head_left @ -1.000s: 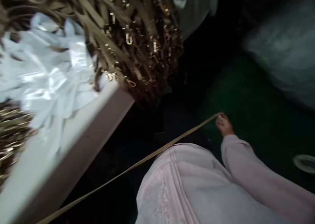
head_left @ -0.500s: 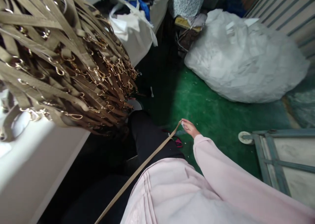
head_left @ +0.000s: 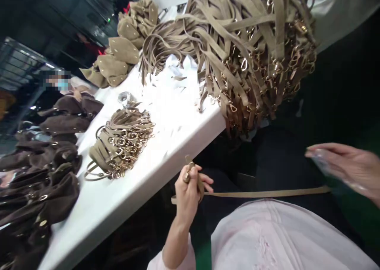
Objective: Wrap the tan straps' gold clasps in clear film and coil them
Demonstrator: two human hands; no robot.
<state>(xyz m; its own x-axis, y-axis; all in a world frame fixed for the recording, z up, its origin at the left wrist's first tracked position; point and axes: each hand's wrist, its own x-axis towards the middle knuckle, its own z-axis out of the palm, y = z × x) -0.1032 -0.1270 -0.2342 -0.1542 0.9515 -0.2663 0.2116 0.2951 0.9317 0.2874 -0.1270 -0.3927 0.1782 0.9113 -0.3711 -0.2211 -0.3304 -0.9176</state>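
Note:
My left hand [head_left: 188, 191] is closed around a tan strap [head_left: 267, 193] near the table edge. A gold metal clasp [head_left: 187, 177] shows at its fingertips, and a folded part of the strap hangs in the palm. From there the strap runs right across my lap, its far end just below my right hand [head_left: 353, 167]. The right fingers are closed on a thin piece of clear plastic [head_left: 322, 157]; whether it touches the strap I cannot tell. A large heap of tan straps with gold clasps [head_left: 246, 60] hangs over the table edge ahead.
On the white table [head_left: 142, 175] lie a smaller bundle of straps with clasps [head_left: 121, 139], white scraps [head_left: 175, 80], a clear roll [head_left: 126, 99] and tan bags [head_left: 118, 60]. Dark brown bags [head_left: 59, 119] line the left. A masked person [head_left: 80, 84] is beyond them.
My view has swung left towards the table. My left hand has come into view holding the strap. The right hand has let go of the strap's clasp and holds clear plastic.

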